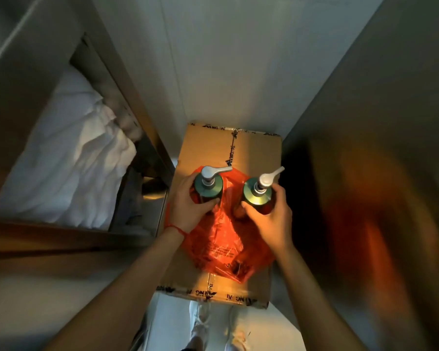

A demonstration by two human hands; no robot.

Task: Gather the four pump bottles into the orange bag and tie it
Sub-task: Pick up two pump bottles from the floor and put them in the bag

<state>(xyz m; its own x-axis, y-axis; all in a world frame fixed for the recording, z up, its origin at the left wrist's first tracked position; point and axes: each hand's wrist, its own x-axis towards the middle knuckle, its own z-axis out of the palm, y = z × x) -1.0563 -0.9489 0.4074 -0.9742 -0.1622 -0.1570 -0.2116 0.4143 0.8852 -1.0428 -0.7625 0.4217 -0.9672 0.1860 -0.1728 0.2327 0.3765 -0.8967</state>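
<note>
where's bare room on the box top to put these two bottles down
Bare cardboard lies on the far part of the box, beyond the orange bag, and in a near strip by the printed tape. The middle is crowded by bag, both hands and bottles.

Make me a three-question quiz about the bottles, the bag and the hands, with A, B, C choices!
1. Where does the crinkled orange plastic bag lie?
A. on the taped brown cardboard box
B. on the white bedding
C. on the floor

2. How many green pump bottles show?
A. one
B. two
C. four

3. What are the hands doing?
A. tying the bag
B. resting empty
C. each holding a bottle

Answers: 1 A, the bag spreads over the box top. 2 B, only the left bottle and right bottle appear. 3 C, the left hand and right hand each wrap one bottle.
</note>
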